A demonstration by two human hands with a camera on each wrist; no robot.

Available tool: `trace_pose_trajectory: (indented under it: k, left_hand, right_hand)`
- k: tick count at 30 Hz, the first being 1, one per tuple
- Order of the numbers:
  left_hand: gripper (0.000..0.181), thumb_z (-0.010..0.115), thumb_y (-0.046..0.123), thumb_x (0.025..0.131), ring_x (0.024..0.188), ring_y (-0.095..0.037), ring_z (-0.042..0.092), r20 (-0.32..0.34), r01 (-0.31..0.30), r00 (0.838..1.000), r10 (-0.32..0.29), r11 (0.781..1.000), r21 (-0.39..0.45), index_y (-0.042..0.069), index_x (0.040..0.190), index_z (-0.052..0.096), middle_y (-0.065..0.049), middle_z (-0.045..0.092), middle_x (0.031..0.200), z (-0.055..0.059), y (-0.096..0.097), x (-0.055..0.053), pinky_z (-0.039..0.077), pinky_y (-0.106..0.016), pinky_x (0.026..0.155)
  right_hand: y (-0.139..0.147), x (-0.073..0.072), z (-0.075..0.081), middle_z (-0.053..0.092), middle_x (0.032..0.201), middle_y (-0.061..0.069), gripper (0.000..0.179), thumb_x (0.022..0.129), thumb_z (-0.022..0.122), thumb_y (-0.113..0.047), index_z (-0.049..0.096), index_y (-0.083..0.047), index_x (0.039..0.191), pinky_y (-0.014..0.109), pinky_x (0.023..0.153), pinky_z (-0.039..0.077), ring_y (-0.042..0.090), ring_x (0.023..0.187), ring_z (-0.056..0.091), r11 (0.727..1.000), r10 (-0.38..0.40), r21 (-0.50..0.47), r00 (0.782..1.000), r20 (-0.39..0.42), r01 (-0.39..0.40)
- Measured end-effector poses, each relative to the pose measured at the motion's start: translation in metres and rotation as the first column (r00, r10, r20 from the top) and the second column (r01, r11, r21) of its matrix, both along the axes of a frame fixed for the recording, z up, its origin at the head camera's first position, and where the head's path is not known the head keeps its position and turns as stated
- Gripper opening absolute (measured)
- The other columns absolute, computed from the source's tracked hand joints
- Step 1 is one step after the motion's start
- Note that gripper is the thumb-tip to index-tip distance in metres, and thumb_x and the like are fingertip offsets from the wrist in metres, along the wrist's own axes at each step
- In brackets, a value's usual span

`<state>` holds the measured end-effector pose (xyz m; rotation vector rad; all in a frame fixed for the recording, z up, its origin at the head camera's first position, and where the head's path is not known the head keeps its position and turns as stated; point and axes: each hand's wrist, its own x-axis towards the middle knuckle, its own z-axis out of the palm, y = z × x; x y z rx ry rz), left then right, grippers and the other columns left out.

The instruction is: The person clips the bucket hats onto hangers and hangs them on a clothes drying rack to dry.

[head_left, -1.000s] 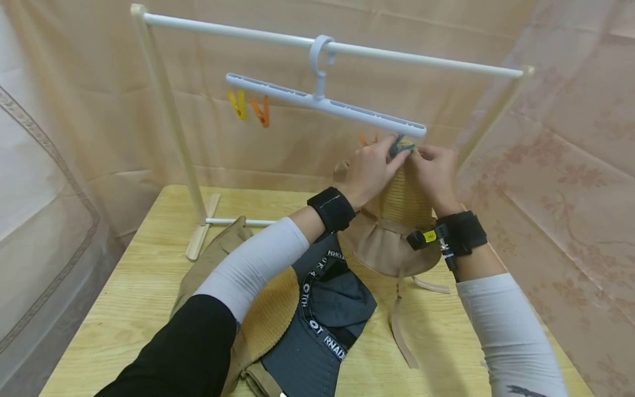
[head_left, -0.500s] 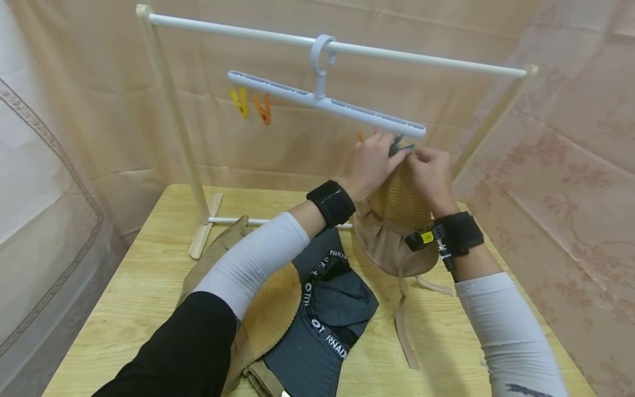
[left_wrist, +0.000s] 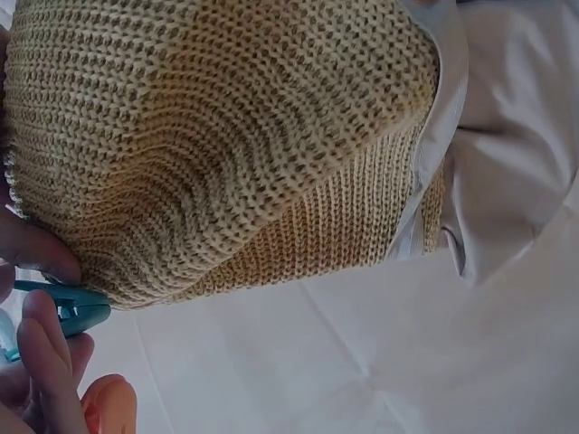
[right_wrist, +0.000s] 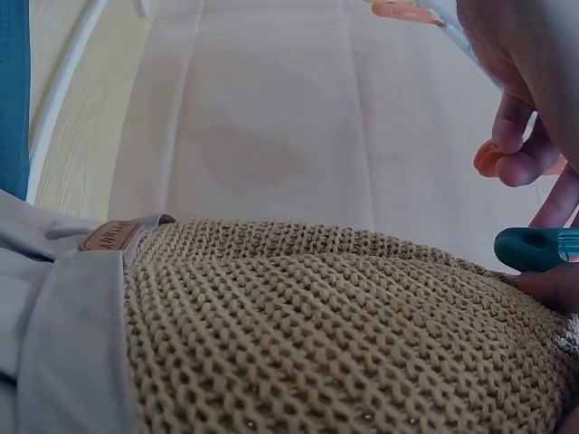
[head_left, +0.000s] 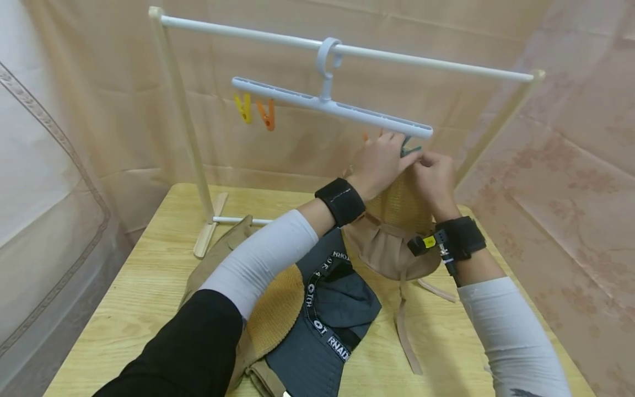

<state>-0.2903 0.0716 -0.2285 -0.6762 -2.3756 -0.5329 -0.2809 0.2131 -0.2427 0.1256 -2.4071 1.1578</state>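
Left hand's (head_left: 379,164) fingers still pinch teal plastic clothespin (left_wrist: 83,312); right hand's (head_left: 436,177) pinch crown of tan knitted, cloth-brimmed hat (head_left: 397,207), below pale-blue plastic hanger (head_left: 347,107). Nearby orange plastic clothespin (left_wrist: 111,405): 2 prongs visible 1 s ago, now mostly hidden from head view.

Tan knitted hat (left_wrist: 226,136), teal plastic clothespin (left_wrist: 89,316) at its edge
Left hand (left_wrist: 54,357) pinches the clothespin; rounded orange plastic clip (left_wrist: 111,409) beside.

2 black wristbands (head_left: 340,202), 2 white sleeves (head_left: 263,259)
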Motion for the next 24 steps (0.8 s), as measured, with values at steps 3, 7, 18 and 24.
trace_pose_trajectory:
  k: [3, 7, 18, 24]
  left_hand:
    - [0.044, 0.05, 0.051, 0.098, 0.08, -0.013, 0.055, -0.001, -0.035, 0.999, 0.035, 0.999, -0.016, 0.014, 0.118, 0.064, 0.001, 0.065, 0.101, 0.001, 0.002, 0.0, 0.045, -0.022, 0.061]
    - [0.045, 0.049, 0.053, 0.098, 0.069, -0.013, 0.053, -0.019, -0.081, 0.997, 0.08, 0.995, -0.054, 0.017, 0.118, 0.065, 0.003, 0.066, 0.096, 0.002, 0.005, 0.0, 0.043, -0.023, 0.056]
    - [0.049, 0.045, 0.049, 0.1, 0.053, -0.009, 0.036, -0.076, -0.143, 0.988, 0.135, 0.982, -0.121, 0.017, 0.064, 0.048, 0.005, 0.035, 0.058, 0.004, 0.007, 0.0, 0.023, -0.02, 0.049]
    - [0.048, 0.046, 0.043, 0.102, 0.051, -0.008, 0.033, -0.102, -0.131, 0.987, 0.121, 0.987, -0.093, 0.017, 0.061, 0.044, 0.006, 0.031, 0.056, 0.008, 0.009, -0.001, 0.023, -0.019, 0.047]
  right_hand:
    - [0.001, 0.001, -0.001, 0.073, 0.084, 0.011, 0.03, 0.095, 0.054, -0.021, 0.076, -0.001, 0.1, 0.023, 0.066, 0.043, 0.014, 0.07, 0.053, 1.0, -0.003, 0.005, 1.0, 0.004, 0.003]
    - [0.002, 0.0, -0.001, 0.074, 0.093, 0.018, 0.029, 0.094, 0.054, -0.019, 0.076, 0.0, 0.1, 0.023, 0.065, 0.044, 0.012, 0.07, 0.053, 1.0, -0.008, 0.004, 1.0, 0.005, 0.008]
    - [0.003, 0.002, -0.01, 0.074, 0.09, 0.014, 0.031, 0.096, 0.057, -0.028, 0.077, -0.004, 0.099, 0.015, 0.061, 0.041, -0.001, 0.065, 0.051, 1.0, 0.011, -0.006, 1.0, -0.028, -0.011]
    - [0.008, 0.008, -0.019, 0.045, 0.051, -0.009, 0.052, 0.095, 0.06, -0.037, 0.06, 0.004, 0.064, 0.02, 0.045, 0.03, 0.003, 0.047, 0.038, 0.999, 0.041, -0.006, 0.995, -0.087, -0.042]
